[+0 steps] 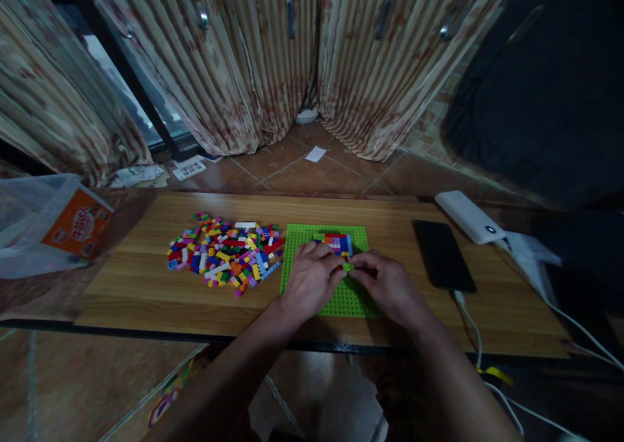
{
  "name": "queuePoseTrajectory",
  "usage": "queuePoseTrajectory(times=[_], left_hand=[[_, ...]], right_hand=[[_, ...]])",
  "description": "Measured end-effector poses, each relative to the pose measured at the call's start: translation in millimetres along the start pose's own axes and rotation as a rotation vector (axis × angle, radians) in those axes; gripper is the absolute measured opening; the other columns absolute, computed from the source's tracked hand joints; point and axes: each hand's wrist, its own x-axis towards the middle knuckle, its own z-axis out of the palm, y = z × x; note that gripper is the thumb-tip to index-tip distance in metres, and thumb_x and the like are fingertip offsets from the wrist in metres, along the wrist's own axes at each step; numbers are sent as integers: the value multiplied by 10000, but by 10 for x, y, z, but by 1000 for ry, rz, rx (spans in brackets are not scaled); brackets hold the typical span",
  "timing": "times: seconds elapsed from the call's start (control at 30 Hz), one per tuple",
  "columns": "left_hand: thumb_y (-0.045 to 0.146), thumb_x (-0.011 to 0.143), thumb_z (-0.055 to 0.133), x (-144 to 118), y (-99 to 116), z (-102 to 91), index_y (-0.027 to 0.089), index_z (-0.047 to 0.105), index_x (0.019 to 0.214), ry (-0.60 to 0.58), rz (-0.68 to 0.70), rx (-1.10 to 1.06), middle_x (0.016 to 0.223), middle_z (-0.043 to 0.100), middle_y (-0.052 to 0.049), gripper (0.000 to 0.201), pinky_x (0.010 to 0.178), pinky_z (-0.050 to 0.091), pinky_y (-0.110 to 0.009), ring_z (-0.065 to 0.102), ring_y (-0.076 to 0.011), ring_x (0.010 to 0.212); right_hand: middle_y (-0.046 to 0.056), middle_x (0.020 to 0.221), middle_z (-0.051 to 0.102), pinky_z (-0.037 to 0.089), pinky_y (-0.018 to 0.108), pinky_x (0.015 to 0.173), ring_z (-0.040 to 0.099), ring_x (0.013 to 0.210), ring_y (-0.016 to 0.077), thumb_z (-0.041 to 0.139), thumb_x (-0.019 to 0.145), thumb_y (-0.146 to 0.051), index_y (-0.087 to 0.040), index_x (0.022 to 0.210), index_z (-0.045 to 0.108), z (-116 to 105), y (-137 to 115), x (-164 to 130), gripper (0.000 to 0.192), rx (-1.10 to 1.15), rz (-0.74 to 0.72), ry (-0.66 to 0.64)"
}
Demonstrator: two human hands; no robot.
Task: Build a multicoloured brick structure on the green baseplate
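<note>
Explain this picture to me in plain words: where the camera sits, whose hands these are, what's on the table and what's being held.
There is no machine here. The single picture comes from a camera worn on a person's head, looking forward and down, so the two arms entering from below are that person's own. The left hand and right hand meet over a green studded baseplate on a wooden table. Between their fingers sits a small green brick; which hand pinches it is hard to tell. A block of joined coloured bricks sits on the plate. To the left lies a loose brick pile; to the right a black phone and a white power bank.
</note>
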Motion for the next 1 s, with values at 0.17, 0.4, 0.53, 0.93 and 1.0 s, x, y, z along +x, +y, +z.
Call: queuePoseTrajectory(times=[0.17,0.4,0.53,0.93,1.0], left_hand=[[265,881,625,27,4,24,205,700,897,-5,15,18,924,672,-31,97,884,421,-403,560,-216,936],[241,896,586,1,25,77,185,688,878,-6,47,102,913,659,-49,118,899,416,-414,542,-220,924],[252,912,558,-19,53,97,169,682,911,5,32,128,920,656,-59,149,909,416,-417,541,-228,936],[167,855,584,-28,-34,-94,189,626,1107,48,-21,-31,1029,695,-65,257,934,450,-415,603,-231,992],[154,869,544,-7,-95,-142,193,644,1068,116,-69,-86,986,706,-58,227,915,468,-391,622,-216,964]], right_hand=[[34,910,698,476,335,814,653,857,190,614,816,-219,-219,927,685,5,7,7,132,16,-1,-1],[30,872,711,495,336,794,662,813,191,654,777,-238,-223,857,696,64,141,27,91,79,27,27],[26,860,714,502,339,791,662,807,190,661,777,-284,-223,852,691,75,186,27,101,159,48,3],[9,669,636,458,271,591,578,618,153,620,807,-523,-192,753,636,-77,94,82,336,183,190,138],[2,601,598,419,268,534,546,565,152,588,812,-579,-201,688,611,-59,64,99,398,71,227,137]])
